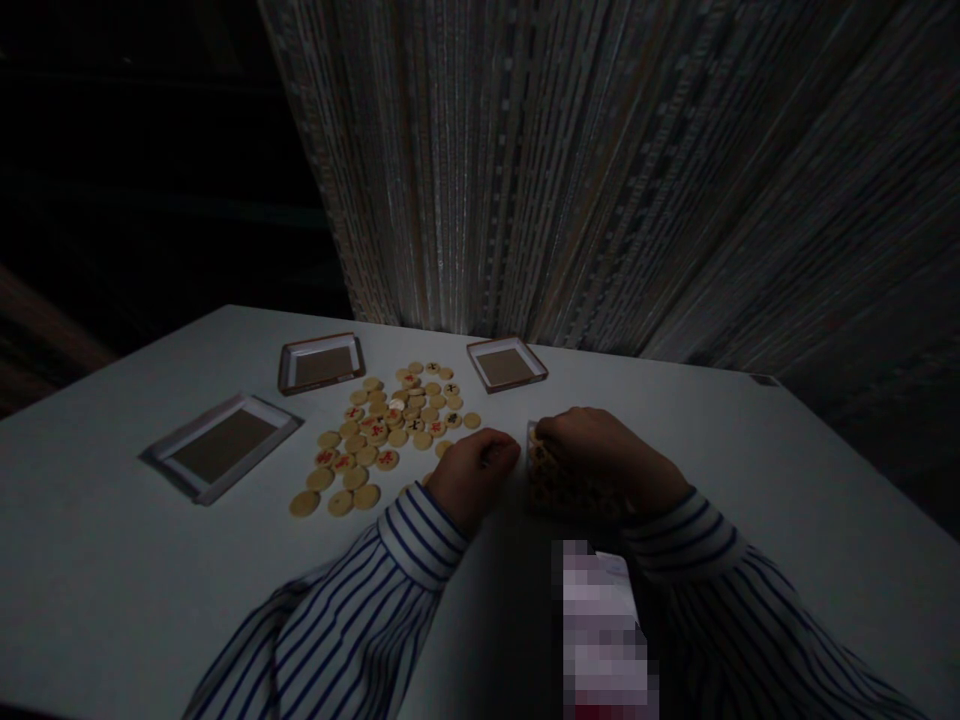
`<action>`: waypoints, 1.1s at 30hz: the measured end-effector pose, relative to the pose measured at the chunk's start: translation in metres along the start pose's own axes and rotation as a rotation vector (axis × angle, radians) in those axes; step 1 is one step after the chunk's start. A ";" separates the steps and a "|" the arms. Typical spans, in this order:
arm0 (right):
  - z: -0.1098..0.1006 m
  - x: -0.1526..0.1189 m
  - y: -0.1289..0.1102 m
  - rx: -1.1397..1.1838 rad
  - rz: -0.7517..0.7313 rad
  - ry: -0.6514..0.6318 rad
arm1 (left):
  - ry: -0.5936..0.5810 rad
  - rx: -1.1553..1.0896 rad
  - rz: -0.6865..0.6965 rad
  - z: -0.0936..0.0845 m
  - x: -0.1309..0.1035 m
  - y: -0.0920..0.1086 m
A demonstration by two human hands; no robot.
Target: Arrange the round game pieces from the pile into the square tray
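Round wooden Chinese chess pieces (pixel 376 432) lie in a loose heap on the white table, several showing red or black characters and others blank side up. My left hand (pixel 474 478) is curled closed at the right edge of the heap; what its fingers hold, if anything, is hidden. To its right, a shallow box (pixel 537 500) contains more round pieces. My right hand (pixel 611 455) reaches over this box, its fingers bent down and closed at the far left corner. Whatever lies between those fingertips cannot be made out.
Three shallow trays with brown bottoms stand around the heap: one at left (pixel 222 447), another behind it (pixel 321 364), a third at the back (pixel 508 363). A string curtain (pixel 480 180) hangs behind the table (pixel 750 520). A pixelated object (pixel 606 630) sits near me.
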State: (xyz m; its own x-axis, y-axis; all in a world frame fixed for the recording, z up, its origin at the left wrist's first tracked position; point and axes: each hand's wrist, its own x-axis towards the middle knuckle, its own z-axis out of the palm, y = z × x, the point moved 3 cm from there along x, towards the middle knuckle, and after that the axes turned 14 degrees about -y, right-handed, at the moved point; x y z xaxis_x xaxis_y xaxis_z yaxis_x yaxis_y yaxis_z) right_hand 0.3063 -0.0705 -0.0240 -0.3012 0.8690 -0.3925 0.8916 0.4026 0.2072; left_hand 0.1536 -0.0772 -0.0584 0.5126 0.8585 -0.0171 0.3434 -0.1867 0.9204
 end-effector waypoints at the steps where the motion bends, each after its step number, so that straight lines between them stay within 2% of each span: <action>1: 0.000 0.000 0.001 0.000 0.007 0.003 | 0.002 -0.002 0.003 0.000 0.000 -0.001; 7: -0.006 -0.007 0.007 -0.007 0.052 0.044 | 0.009 -0.019 0.033 0.001 0.001 -0.004; 16: -0.023 -0.024 0.014 -0.003 0.086 0.106 | 0.134 -0.011 0.081 -0.006 0.003 -0.008; 20: -0.033 -0.036 0.012 -0.010 0.077 0.187 | 0.185 -0.033 0.095 -0.010 0.001 0.001; 27: -0.054 -0.056 -0.006 0.078 0.034 0.326 | 0.279 -0.118 0.093 -0.019 -0.004 0.011; 33: -0.048 -0.072 -0.013 0.273 0.082 0.518 | 0.342 -0.162 0.129 -0.026 -0.009 0.019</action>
State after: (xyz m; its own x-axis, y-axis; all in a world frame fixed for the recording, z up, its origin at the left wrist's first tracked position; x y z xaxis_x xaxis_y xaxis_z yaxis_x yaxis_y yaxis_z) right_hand 0.3002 -0.1247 0.0442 -0.2925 0.9489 0.1180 0.9530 0.2995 -0.0463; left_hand 0.1354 -0.0759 -0.0311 0.2429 0.9474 0.2086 0.1511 -0.2493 0.9566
